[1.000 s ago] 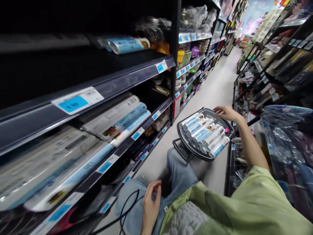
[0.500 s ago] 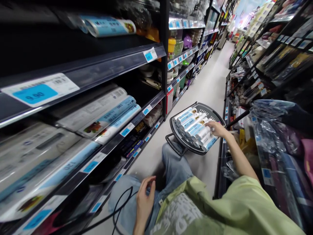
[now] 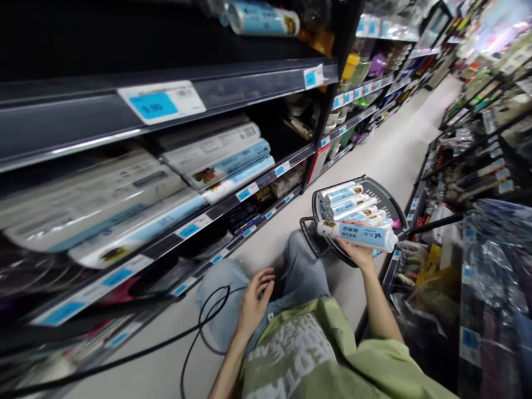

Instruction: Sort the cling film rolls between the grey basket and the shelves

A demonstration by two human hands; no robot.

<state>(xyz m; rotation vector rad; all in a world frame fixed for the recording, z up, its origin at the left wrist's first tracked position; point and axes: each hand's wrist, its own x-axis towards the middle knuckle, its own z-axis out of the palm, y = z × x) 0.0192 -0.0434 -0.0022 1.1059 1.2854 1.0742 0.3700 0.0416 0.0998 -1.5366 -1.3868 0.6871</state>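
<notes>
My right hand (image 3: 358, 254) grips a white and light-blue roll (image 3: 357, 234) from below and holds it sideways, just above the near edge of a black shopping basket (image 3: 386, 202). Several more rolls of the same kind (image 3: 347, 204) lie side by side in the basket, which stands on the aisle floor. My left hand (image 3: 254, 299) rests on my jeans-clad knee (image 3: 226, 277), fingers loosely curled and apart, holding nothing. A black cable (image 3: 195, 332) loops past it.
Dark store shelving (image 3: 233, 88) with blue price tags (image 3: 153, 104) runs along the left, stocked with long boxed rolls (image 3: 220, 160). More shelves and plastic-wrapped goods (image 3: 494, 260) crowd the right side. The pale aisle floor (image 3: 399, 149) stretches away between them.
My right hand went from the basket's far rim to the rolls, took hold of one and lifted it out toward me. The view swung slightly to the left.
</notes>
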